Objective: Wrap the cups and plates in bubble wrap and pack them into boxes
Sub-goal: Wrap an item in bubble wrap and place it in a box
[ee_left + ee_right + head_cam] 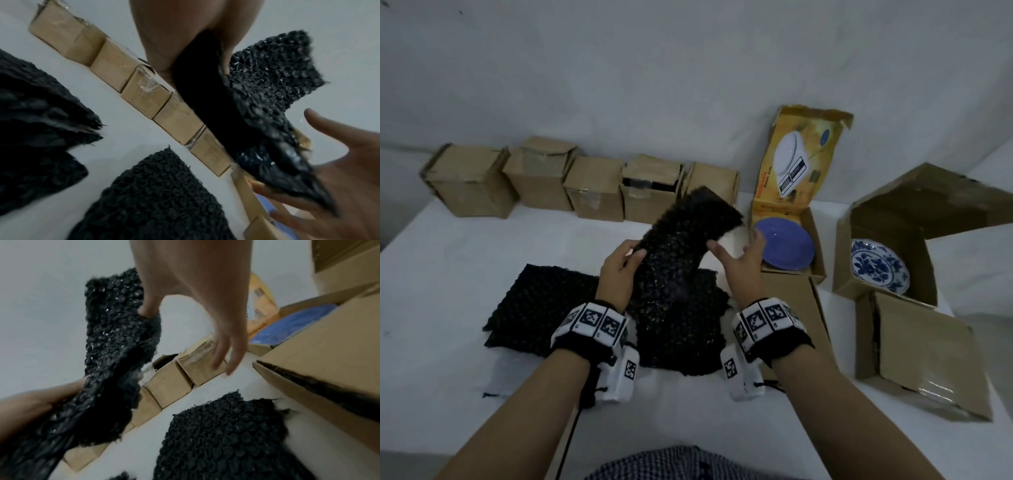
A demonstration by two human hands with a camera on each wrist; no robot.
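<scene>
Checked fabric at the frame's foot, then two wrist-banded arms: from the head view the left hand (619,265) pinches a limp sheet of black bubble wrap (681,240) lifted over the white table (448,274), beside the boxed round purple plate (787,248). Left wrist view: the thumb clamps the sheet's edge. Right wrist view: the right hand (197,288) touches the sheet with its thumb, fingers spread. Light, floppy and slick, the wrap likely handles best by its corners.
</scene>
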